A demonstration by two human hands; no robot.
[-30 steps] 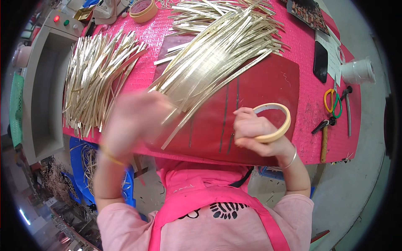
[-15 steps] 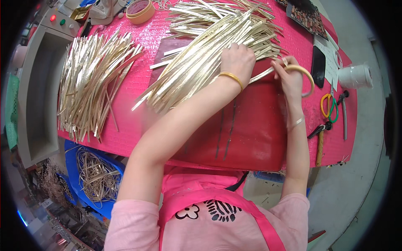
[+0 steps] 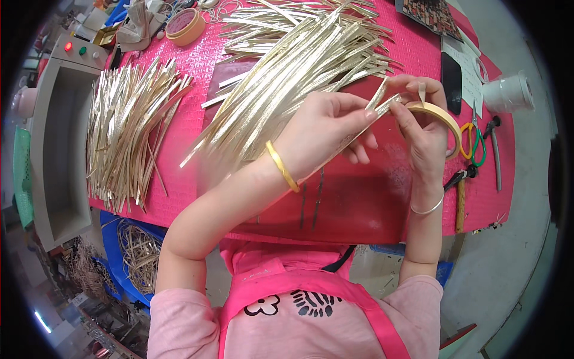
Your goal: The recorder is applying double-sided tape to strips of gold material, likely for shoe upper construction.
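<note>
My left hand point(image 3: 335, 122) pinches a flat gold strip point(image 3: 384, 108) between thumb and forefinger; its other fingers hang loosely below. At the strip's far end, the thumb and fingertips of my right hand point(image 3: 426, 131) close on it. A narrow roll of cream tape point(image 3: 453, 124) hangs on that same hand, with a short loose tape end point(image 3: 422, 93) standing up by the fingers. Under my hands lies a dark red sheet or board point(image 3: 353, 203). A large pile of gold strips point(image 3: 287, 78) lies just beyond my left hand.
A second bundle of gold strips point(image 3: 131, 131) lies at the left. Scissors point(image 3: 477, 143), a wooden-handled tool point(image 3: 460, 206) and a white spool point(image 3: 508, 94) are at the right. A wider tape roll point(image 3: 184, 27) sits at the back. Below left, a blue container point(image 3: 110, 239) holds tangled strips.
My left hand has left the large pile and come toward my right hand, now pinching a strip there. The right hand has turned slightly, with the tape roll still on it.
</note>
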